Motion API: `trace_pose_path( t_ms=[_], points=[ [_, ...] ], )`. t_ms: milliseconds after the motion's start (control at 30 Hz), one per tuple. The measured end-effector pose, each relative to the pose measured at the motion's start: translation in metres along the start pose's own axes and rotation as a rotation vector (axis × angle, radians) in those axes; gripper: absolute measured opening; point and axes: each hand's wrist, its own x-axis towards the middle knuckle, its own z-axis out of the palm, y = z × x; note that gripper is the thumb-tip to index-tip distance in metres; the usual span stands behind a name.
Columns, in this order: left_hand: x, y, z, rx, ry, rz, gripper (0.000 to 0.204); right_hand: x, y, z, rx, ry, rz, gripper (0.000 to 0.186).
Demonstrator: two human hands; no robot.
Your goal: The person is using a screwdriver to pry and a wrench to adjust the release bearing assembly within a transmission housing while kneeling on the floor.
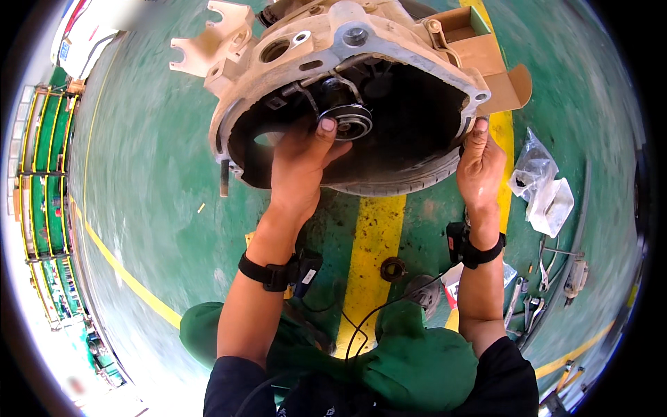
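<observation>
A large beige, dusty bell housing (313,52) of a gearbox faces me, its wide dark mouth open towards me. Inside it, a round metal release bearing (351,123) sits at the centre beside the arms of a fork (303,94). My left hand (300,156) reaches into the mouth, with the thumb pressed on the bearing's edge and the fingers closed about it, partly hidden underneath. On the right, my right hand (479,163) is closed on the housing's lower rim, thumb up; its other fingertips are hidden behind the rim.
Under the housing lies a tyre (399,182). An open cardboard box (493,69) stands behind its right side. Plastic wrapping (533,167), a white carton (552,208) and several wrenches (531,313) lie on the right floor. A dark ring (393,269) lies between my feet. Shelving (48,201) stands far left.
</observation>
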Motion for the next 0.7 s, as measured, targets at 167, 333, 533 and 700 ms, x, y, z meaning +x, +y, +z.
trace_pose_path(
  t_ms=[167,333,533,700],
  points=[
    [0.0,-0.005,-0.009,-0.031,0.007,0.04,0.03,0.001,-0.006,0.003,-0.167,-0.026,0.035,0.048],
    [0.001,-0.005,-0.007,-0.026,-0.02,0.012,0.036,0.0,-0.018,-0.005,-0.144,-0.006,0.003,0.05],
    [0.002,-0.005,-0.003,-0.004,-0.025,0.016,0.035,0.003,-0.023,-0.013,-0.153,-0.031,-0.003,0.049],
    [0.0,-0.004,-0.006,0.008,-0.017,0.014,0.032,-0.005,-0.033,-0.015,-0.178,-0.048,0.072,0.054]
  ],
)
